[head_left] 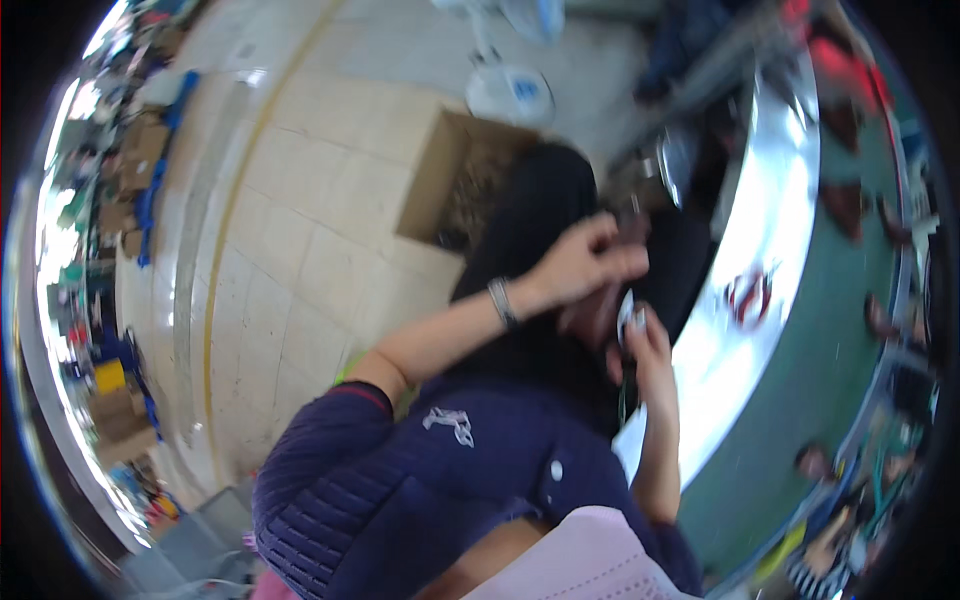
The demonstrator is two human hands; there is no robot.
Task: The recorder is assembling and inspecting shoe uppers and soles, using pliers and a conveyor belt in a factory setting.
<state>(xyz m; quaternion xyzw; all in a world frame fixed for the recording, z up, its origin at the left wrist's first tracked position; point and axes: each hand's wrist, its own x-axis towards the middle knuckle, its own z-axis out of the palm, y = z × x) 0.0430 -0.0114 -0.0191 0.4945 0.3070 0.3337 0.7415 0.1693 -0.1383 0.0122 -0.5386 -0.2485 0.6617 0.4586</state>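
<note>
My left hand (582, 264), with a metal watch band on its wrist, grips a dark brown shoe-like leather piece (597, 316) over my lap. The fingers curl round its upper end, and its full outline is partly hidden by the hand and the dark trousers. My right hand (652, 362) is closed close beside the lower part of the piece. Between its thumb and fingers is a small white and silvery object (627, 316), too small to name. Whether that object touches the leather I cannot tell.
A shiny white conveyor or bench (740, 370) runs along my right, bearing a reddish-brown strappy item (748, 298). Beyond it, brown shoes (842, 208) sit on a green surface (800, 400). Ahead stand an open cardboard box (424, 190) and a white round-based stand (510, 94).
</note>
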